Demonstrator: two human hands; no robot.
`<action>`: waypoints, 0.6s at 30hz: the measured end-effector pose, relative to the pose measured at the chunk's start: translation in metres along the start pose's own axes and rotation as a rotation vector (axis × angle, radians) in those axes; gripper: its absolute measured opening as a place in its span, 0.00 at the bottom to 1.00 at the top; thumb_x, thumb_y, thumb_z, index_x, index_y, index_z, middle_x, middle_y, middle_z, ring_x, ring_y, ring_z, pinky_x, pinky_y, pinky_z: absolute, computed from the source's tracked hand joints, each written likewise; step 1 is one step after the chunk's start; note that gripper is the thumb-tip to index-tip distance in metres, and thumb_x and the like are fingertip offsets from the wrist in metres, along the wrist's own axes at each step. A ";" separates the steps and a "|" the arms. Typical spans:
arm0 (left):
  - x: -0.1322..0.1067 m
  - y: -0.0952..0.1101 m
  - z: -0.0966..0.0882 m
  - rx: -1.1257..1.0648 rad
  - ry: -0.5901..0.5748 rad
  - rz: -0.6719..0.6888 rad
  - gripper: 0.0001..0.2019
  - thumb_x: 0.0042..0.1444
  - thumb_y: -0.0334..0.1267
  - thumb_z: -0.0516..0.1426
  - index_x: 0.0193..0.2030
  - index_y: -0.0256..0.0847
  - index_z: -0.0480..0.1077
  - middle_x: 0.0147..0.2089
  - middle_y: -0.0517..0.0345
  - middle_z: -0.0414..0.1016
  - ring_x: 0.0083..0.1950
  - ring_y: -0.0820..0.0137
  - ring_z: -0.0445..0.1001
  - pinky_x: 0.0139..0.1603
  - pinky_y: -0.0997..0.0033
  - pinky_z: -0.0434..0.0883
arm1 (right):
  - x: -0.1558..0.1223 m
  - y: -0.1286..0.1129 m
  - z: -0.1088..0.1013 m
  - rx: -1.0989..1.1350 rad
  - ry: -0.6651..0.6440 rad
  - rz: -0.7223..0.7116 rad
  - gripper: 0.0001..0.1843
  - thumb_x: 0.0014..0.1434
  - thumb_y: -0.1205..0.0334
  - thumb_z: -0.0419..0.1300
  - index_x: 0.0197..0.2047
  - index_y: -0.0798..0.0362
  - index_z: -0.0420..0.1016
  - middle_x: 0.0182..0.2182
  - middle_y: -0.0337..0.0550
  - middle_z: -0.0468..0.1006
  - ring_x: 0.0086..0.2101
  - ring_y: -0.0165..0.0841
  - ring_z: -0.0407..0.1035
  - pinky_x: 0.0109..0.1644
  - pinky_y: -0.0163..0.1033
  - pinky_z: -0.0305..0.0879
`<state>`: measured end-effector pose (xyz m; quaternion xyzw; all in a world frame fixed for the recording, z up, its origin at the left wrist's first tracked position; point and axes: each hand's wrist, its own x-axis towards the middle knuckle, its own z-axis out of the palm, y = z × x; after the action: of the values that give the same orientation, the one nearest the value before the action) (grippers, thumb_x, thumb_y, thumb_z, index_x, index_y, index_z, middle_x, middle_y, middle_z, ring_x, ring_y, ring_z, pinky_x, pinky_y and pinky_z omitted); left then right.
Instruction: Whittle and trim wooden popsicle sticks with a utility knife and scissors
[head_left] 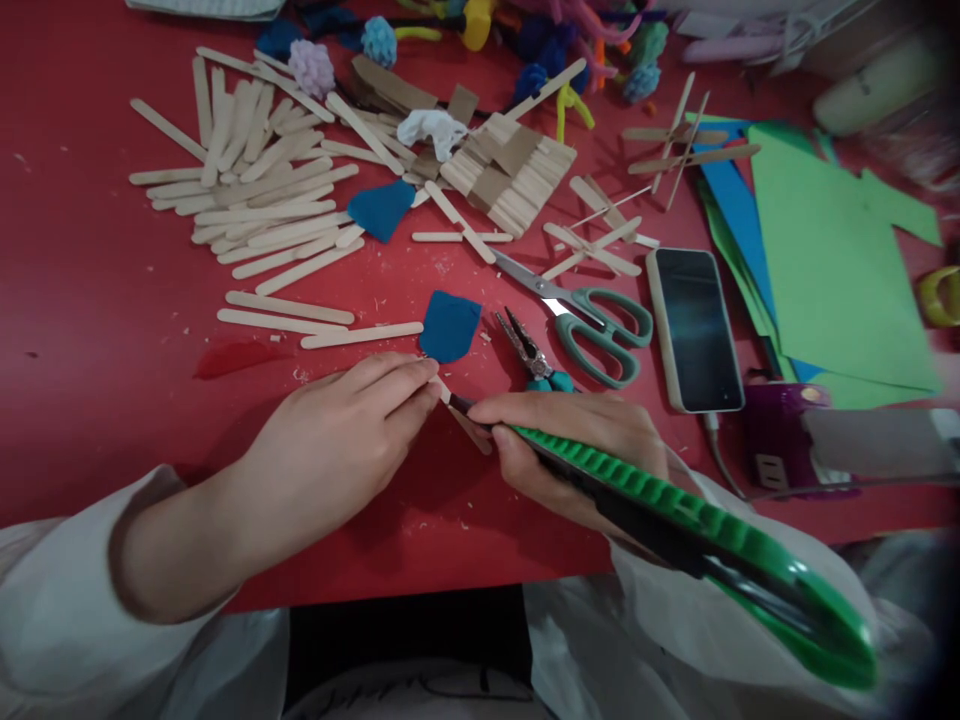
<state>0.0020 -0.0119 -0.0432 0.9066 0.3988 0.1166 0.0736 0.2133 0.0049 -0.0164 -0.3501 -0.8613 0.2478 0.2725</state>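
My right hand [577, 450] is closed round a green utility knife [675, 510], its blade end pointing left and down at the table. Under the blade tip lies a wooden craft stick [471, 432], partly hidden. My left hand [345, 440] presses down with fingers together on the stick's other end, just left of the blade. Most of the stick under those fingers is out of sight. Beyond my fingertips lie a blue scrap [450, 325] and a loose craft stick [361, 335]. Needle-nose pliers [529, 350] rest just past my right hand.
A big pile of craft sticks [255, 190] spreads at the back left. Grey-green scissors [577, 310] and a phone [696, 330] on a cable lie to the right. Green paper sheets [832, 270] are farther right. Pipe-cleaner pieces [570, 30] crowd the far edge of the red table [82, 300].
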 end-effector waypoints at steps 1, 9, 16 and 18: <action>0.000 0.000 0.000 -0.004 -0.002 -0.008 0.18 0.60 0.29 0.45 0.52 0.33 0.69 0.54 0.47 0.73 0.56 0.58 0.70 0.53 0.57 0.72 | 0.000 0.000 0.000 -0.007 -0.004 -0.008 0.07 0.58 0.73 0.55 0.38 0.55 0.72 0.31 0.41 0.81 0.27 0.25 0.74 0.34 0.27 0.72; 0.000 -0.001 0.000 0.017 0.028 0.035 0.20 0.58 0.26 0.43 0.52 0.29 0.69 0.54 0.46 0.73 0.56 0.58 0.70 0.53 0.58 0.73 | -0.001 -0.002 0.000 -0.115 -0.065 -0.150 0.09 0.58 0.74 0.54 0.41 0.56 0.69 0.27 0.44 0.80 0.26 0.29 0.74 0.30 0.32 0.72; 0.003 0.001 -0.003 0.031 0.040 0.032 0.20 0.58 0.24 0.43 0.50 0.28 0.70 0.52 0.45 0.75 0.54 0.57 0.71 0.50 0.57 0.75 | 0.001 0.001 0.005 -0.115 -0.024 -0.224 0.10 0.57 0.76 0.54 0.41 0.57 0.67 0.27 0.43 0.80 0.27 0.27 0.74 0.31 0.30 0.73; 0.004 0.001 -0.004 0.025 0.050 0.042 0.19 0.57 0.24 0.43 0.49 0.28 0.71 0.51 0.45 0.75 0.53 0.58 0.72 0.51 0.57 0.75 | 0.000 0.001 0.006 -0.104 -0.011 -0.233 0.09 0.56 0.76 0.54 0.41 0.58 0.68 0.28 0.44 0.80 0.28 0.27 0.74 0.32 0.31 0.73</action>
<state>0.0042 -0.0095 -0.0389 0.9124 0.3829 0.1357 0.0496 0.2105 0.0041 -0.0218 -0.2602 -0.9092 0.1712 0.2762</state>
